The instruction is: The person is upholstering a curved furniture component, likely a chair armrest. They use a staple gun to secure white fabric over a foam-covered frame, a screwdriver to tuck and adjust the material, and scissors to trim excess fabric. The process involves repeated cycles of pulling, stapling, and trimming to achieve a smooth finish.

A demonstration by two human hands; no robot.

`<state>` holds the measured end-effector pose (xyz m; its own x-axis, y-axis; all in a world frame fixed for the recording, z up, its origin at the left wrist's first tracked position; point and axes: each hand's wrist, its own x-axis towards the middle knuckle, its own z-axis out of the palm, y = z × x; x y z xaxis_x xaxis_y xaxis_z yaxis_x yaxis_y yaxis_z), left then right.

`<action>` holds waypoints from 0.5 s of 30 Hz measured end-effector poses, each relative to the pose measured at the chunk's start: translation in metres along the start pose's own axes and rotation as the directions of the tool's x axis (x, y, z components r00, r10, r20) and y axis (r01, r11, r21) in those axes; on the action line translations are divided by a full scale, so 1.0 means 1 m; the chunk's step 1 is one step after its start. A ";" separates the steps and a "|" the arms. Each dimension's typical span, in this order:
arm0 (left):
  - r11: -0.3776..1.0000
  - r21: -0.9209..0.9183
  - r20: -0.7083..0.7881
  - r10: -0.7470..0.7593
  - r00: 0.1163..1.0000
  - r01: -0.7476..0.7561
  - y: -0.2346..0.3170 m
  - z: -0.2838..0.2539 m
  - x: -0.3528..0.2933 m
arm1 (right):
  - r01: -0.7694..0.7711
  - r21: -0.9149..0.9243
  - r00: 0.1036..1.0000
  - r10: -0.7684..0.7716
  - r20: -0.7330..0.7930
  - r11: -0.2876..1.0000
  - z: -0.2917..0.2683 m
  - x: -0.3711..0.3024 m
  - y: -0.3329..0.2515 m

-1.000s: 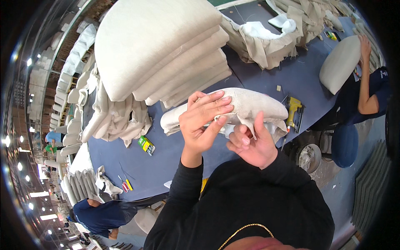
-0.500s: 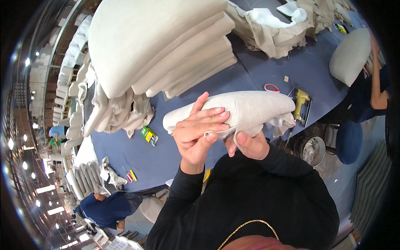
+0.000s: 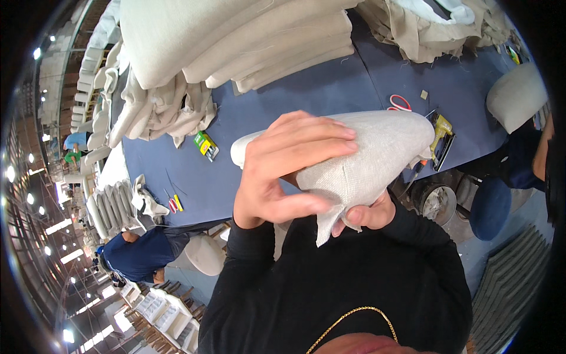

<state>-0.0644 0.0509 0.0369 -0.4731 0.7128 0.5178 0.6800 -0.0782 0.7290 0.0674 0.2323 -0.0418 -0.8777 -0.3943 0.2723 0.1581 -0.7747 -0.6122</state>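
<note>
A beige fabric-covered cushion (image 3: 383, 144), long and rounded, is held up in front of my body above the table edge. My left hand (image 3: 280, 168) lies over its left part, fingers stretched across the top and thumb at the loose cloth below. Beneath the near side, my right hand (image 3: 375, 213) pinches the fabric's free edge between thumb and fingers. A pointed flap of cloth hangs down between my hands. The cushion's underside and some of my right fingers are hidden.
On the blue table (image 3: 171, 138) lie a stack of beige padded panels (image 3: 247, 44), a green-yellow box (image 3: 206, 146), red-handled scissors (image 3: 400, 102) and a yellow staple gun (image 3: 441, 133). A bin (image 3: 439, 203) stands right. A co-worker's arm (image 3: 542, 150) is at far right; another person (image 3: 138, 256) bends at left.
My left hand has turned and slid over the cushion, its thumb now spread lower. The cloth flap has come down toward me, and my right hand has shifted right. The view has moved too.
</note>
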 end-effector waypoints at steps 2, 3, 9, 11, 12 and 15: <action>0.999 -0.024 0.069 -0.040 0.997 0.041 0.003 0.004 0.007 | 0.024 -0.003 0.999 -0.024 0.025 1.000 -0.006 -0.003 0.006; 0.996 -0.052 0.089 -0.061 0.994 0.066 0.004 0.004 0.010 | 0.031 -0.005 0.999 -0.031 0.032 1.000 -0.009 -0.003 0.007; 0.837 -0.545 0.359 0.183 0.915 0.046 -0.037 -0.003 0.044 | -0.064 0.025 0.988 0.067 -0.139 0.998 0.010 0.004 -0.009; 0.757 -0.647 0.398 0.230 0.888 0.094 -0.042 0.003 0.051 | -0.126 0.051 0.980 0.132 -0.147 0.991 0.011 0.001 -0.015; 0.705 -0.697 0.422 0.257 0.870 0.130 -0.047 0.007 0.058 | -0.136 0.068 0.977 0.145 -0.155 0.988 0.009 0.000 -0.017; 0.648 -0.726 0.458 0.209 0.864 0.229 -0.050 0.014 0.067 | -0.059 0.130 0.992 0.073 -0.107 0.990 -0.010 -0.017 0.004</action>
<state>-0.1217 0.1126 0.0289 -0.0101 0.9190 0.3941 -0.0744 -0.3938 0.9162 0.0784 0.2408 -0.0563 -0.9072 -0.3948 0.1456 0.2670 -0.8075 -0.5260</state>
